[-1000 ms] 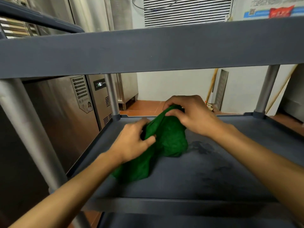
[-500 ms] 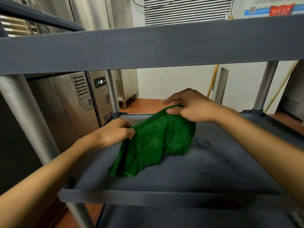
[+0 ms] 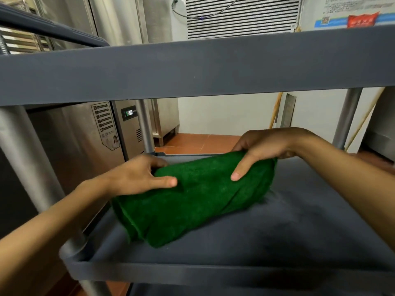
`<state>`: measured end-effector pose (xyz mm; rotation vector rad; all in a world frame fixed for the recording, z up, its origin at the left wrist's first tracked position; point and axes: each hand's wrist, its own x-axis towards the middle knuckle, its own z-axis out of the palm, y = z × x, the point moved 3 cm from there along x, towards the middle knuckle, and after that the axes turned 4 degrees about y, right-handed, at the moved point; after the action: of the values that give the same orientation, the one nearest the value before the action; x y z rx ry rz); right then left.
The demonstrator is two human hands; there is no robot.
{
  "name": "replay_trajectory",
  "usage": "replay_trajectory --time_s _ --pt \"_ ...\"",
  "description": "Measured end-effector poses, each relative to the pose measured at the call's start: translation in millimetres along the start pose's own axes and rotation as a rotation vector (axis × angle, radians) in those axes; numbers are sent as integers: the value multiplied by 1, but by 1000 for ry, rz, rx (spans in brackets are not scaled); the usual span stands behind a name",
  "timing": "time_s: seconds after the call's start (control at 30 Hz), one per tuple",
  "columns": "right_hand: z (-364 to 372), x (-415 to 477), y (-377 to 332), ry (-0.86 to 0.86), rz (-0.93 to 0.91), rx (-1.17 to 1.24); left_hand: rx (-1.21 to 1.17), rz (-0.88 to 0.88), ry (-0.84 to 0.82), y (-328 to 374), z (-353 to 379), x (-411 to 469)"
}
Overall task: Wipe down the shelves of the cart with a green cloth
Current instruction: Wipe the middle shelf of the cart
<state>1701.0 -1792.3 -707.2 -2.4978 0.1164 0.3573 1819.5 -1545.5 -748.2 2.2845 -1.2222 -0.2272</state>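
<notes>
While two hands grip it, one green cloth touches one shelf.

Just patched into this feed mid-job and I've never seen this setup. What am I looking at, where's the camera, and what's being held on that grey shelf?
There is no machine here: a person works bare-handed, and the one picture comes from a wide-angle camera on their head, looking forward and down. You are peering between two levels of a dark grey plastic cart: the upper shelf crosses the top, the lower shelf is the work surface. A fuzzy green cloth droops onto it. The left hand pinches the cloth's left edge and the right hand grips its upper right edge, thumbs in front. A stainless steel cabinet stands behind, left.
</notes>
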Motion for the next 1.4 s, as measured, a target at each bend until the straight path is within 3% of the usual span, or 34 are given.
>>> replay_trajectory --time_s 0.07,0.13,0.3,0.47,0.6,0.67,0.8,0.9,1.13,1.4 --pt "-13 7 1 -10 -44 120 -60 -116 -125 -9 -20 5" --pt "-28 22 4 55 -77 202 -39 -148 -113 -21 -40 18" --pt "-67 87 7 578 -129 195 280 -161 249 -58 -90 86" --pt "-97 147 8 1043 -186 452 407 -48 675 -80 -111 140" --pt "-82 150 18 1253 -270 96 630 131 901 -73 -92 143" --pt "-58 151 33 1117 -262 -26 640 144 783 -87 -69 137" --pt "3 167 75 611 -86 -260 656 97 339 -117 1 114" --pt "43 172 94 401 -63 -332 569 37 200 -131 40 98" --pt "75 155 108 350 -71 -259 436 -56 171 -142 48 69" --pt "94 122 106 310 -63 -252 475 -58 176 -135 54 36"
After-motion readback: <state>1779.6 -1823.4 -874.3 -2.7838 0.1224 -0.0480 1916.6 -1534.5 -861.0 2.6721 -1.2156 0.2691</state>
